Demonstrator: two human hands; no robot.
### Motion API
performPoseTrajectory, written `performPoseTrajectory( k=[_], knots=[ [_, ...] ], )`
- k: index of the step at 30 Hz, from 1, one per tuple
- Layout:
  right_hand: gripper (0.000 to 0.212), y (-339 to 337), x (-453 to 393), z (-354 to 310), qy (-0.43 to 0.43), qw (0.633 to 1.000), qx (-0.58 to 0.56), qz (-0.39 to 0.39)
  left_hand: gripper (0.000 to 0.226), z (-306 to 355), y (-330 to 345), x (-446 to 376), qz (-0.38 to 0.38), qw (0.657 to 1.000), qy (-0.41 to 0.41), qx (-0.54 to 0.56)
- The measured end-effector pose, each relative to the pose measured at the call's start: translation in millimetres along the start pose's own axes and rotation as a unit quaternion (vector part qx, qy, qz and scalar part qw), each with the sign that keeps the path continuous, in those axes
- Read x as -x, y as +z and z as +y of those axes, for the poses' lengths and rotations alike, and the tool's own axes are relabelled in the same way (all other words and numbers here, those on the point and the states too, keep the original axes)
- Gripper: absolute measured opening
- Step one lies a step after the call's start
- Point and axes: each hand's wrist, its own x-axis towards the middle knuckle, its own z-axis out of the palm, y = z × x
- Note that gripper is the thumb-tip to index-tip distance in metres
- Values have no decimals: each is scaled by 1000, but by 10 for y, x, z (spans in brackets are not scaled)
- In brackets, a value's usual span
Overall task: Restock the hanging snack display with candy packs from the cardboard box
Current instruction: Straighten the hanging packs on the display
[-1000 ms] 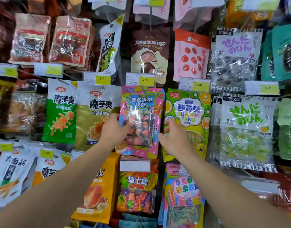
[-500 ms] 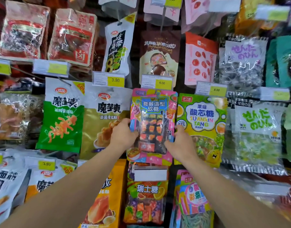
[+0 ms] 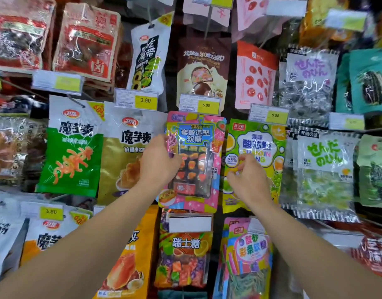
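The pink candy pack (image 3: 193,160) is glossy plastic film with a clear window, and glare streaks run across its top. The green sour-candy pack (image 3: 256,147) beside it has the same shiny film. The gold konjac pouch (image 3: 125,152) looks slick with a metallic sheen. The clear bags of wrapped sweets (image 3: 323,169) are crinkly, see-through plastic. The price tags (image 3: 199,104) look like paper slips behind smooth clear plastic holders.
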Motion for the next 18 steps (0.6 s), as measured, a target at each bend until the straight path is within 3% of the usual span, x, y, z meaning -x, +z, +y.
performPoseTrajectory(
  k=[3, 7, 14, 18],
  knots=[
    [53, -200, -20, 191, 8, 999, 21, 35, 48, 270, 141, 92, 5, 999, 39, 0],
    [61, -429, -81, 506, 40, 998, 29, 44, 46, 628, 424, 247, -65, 995, 75, 26],
    [87, -544, -259, 879, 74, 997, 10, -36, 70, 969, 846, 389, -163, 983, 78, -9],
    [79, -503, -320, 897, 73, 995, -17, -73, 64, 1022, 892, 349, -177, 982, 64, -20]
  ],
)
